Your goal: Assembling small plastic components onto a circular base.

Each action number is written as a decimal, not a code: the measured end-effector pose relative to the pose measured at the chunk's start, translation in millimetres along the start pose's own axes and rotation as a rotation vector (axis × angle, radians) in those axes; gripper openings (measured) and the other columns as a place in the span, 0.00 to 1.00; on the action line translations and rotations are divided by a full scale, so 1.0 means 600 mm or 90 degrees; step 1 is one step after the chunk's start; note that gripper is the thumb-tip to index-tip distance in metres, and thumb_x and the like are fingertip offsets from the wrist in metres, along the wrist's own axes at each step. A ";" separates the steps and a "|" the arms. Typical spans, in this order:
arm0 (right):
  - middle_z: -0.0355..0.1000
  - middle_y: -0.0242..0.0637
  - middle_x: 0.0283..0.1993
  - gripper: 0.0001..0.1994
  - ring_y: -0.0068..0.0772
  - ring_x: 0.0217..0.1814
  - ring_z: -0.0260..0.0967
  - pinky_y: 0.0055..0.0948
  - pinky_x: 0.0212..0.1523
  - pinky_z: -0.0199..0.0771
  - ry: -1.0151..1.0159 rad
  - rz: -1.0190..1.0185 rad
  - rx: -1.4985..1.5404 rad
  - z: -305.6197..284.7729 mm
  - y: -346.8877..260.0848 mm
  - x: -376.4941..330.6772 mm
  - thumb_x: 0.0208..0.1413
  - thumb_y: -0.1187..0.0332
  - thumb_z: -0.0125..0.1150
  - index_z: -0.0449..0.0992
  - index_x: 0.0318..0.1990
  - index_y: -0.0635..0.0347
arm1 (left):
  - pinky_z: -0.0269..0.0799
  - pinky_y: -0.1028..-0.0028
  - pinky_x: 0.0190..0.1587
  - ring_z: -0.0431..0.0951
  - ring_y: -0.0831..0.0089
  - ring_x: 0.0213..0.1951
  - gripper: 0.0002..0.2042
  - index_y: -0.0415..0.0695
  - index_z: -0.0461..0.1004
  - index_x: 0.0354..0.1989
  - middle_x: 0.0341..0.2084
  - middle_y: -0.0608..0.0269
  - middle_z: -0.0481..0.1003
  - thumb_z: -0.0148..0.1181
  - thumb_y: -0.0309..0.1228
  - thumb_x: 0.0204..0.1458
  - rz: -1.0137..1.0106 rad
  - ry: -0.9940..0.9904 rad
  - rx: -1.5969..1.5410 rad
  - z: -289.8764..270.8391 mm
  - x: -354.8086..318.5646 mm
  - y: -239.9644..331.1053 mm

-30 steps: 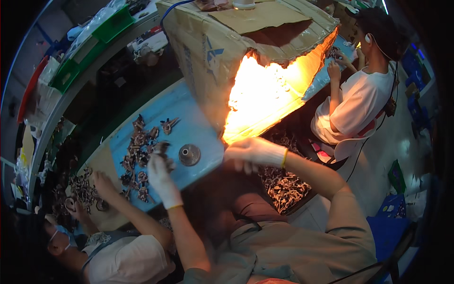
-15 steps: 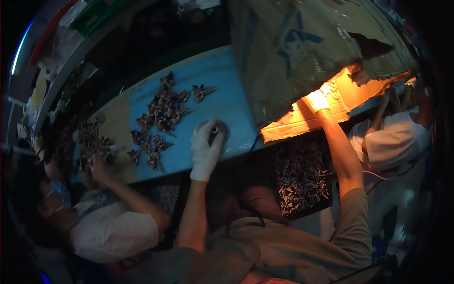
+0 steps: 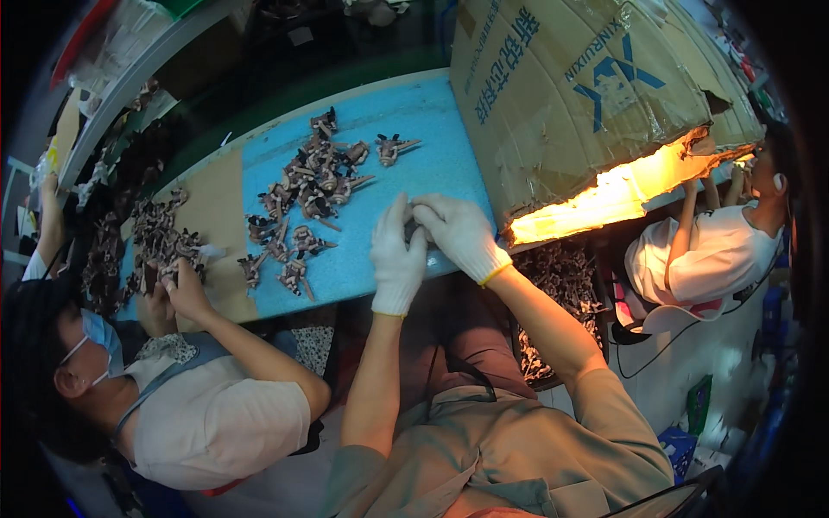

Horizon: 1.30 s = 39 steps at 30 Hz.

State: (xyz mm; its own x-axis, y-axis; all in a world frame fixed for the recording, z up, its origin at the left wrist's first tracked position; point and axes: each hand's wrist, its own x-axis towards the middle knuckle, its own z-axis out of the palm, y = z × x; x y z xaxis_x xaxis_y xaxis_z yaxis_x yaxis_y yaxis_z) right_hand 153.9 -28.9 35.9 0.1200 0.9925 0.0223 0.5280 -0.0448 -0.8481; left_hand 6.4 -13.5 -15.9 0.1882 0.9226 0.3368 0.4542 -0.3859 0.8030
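Observation:
In white knit gloves, my left hand [image 3: 397,268] and my right hand [image 3: 466,237] meet over the front edge of a blue work surface [image 3: 449,147]. Fingers of both are bent and closed in toward each other. A small dark thing shows between them, mostly covered, and I cannot make out what it is. Beyond my left hand lies a heap of small brown and dark figure-like parts [image 3: 319,177], with several strays at its near side. One single part [image 3: 395,149] lies to the right of the heap.
A big cardboard box [image 3: 553,95] stands at right, glowing orange inside its torn opening [image 3: 604,200]. Below sits a bin of small parts [image 3: 561,268]. A masked co-worker [image 3: 216,397] handles parts at left beside another heap [image 3: 160,237]. Another person [image 3: 708,250] works at far right.
My right hand has come out of the glowing box opening and joined my left hand. The round dark thing by my left fingers is now mostly hidden. The picture is brighter.

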 end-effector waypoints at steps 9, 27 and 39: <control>0.79 0.45 0.49 0.10 0.51 0.53 0.80 0.47 0.50 0.83 0.098 -0.293 -0.240 0.063 0.055 0.007 0.60 0.68 0.59 0.78 0.49 0.54 | 0.71 0.64 0.68 0.76 0.58 0.66 0.30 0.33 0.62 0.76 0.68 0.41 0.73 0.55 0.18 0.63 -0.040 -0.033 -0.111 0.000 -0.005 -0.033; 0.76 0.53 0.53 0.18 0.59 0.57 0.77 0.53 0.54 0.81 0.000 0.423 -0.493 -0.252 0.513 -0.417 0.64 0.57 0.65 0.76 0.51 0.62 | 0.67 0.66 0.69 0.75 0.60 0.66 0.27 0.31 0.70 0.71 0.67 0.46 0.74 0.61 0.38 0.70 -0.104 -0.006 -0.103 0.010 0.003 0.027; 0.82 0.35 0.43 0.16 0.19 0.35 0.77 0.19 0.34 0.76 0.133 0.316 0.403 -0.229 0.241 -0.368 0.71 0.66 0.61 0.76 0.61 0.64 | 0.71 0.52 0.66 0.76 0.46 0.61 0.27 0.35 0.73 0.67 0.59 0.40 0.75 0.68 0.30 0.60 0.185 0.096 0.163 -0.020 -0.038 0.057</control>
State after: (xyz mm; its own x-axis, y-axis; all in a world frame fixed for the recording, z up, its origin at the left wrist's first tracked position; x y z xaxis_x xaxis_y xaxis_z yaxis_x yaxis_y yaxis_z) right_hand 319.3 -270.1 -18.8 0.4013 0.8298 -0.3877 -0.1923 -0.3375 -0.9214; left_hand 7.4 -47.7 9.9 0.2192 0.7572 0.6153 0.6069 -0.5996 0.5216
